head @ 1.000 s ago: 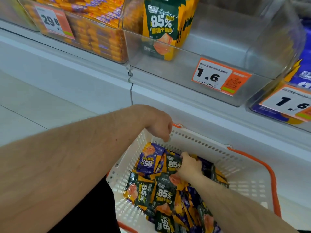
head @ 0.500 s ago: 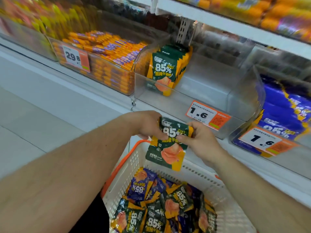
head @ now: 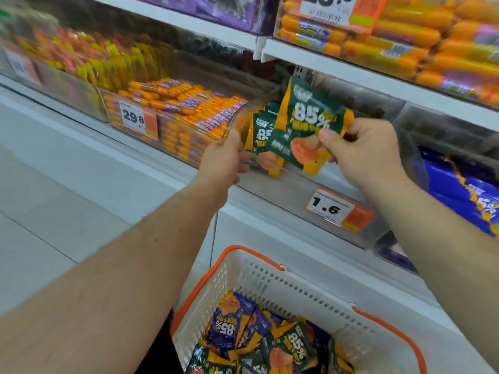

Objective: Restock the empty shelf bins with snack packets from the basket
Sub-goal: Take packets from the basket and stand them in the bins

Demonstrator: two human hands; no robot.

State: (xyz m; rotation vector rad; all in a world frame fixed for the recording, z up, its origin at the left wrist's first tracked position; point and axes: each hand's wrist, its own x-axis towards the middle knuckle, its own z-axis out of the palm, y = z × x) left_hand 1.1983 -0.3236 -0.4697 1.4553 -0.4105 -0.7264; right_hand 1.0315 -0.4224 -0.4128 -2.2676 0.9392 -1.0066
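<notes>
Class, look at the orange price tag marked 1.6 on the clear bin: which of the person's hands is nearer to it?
Right. The right hand holds a green packet just above the 1.6 tag; the left hand is further left, at the bin's corner.

Basket below, bins above.
The basket [head: 270, 282] of packets [head: 283, 346] sits before the shelf; the clear bin [head: 297, 190] stands above it.

Two hands up by the clear bin [head: 270, 184], one green packet [head: 305, 130] held over it. One white basket [head: 283, 287] below the bin; its packets overlap too much to count. Two price tags readable.
</notes>
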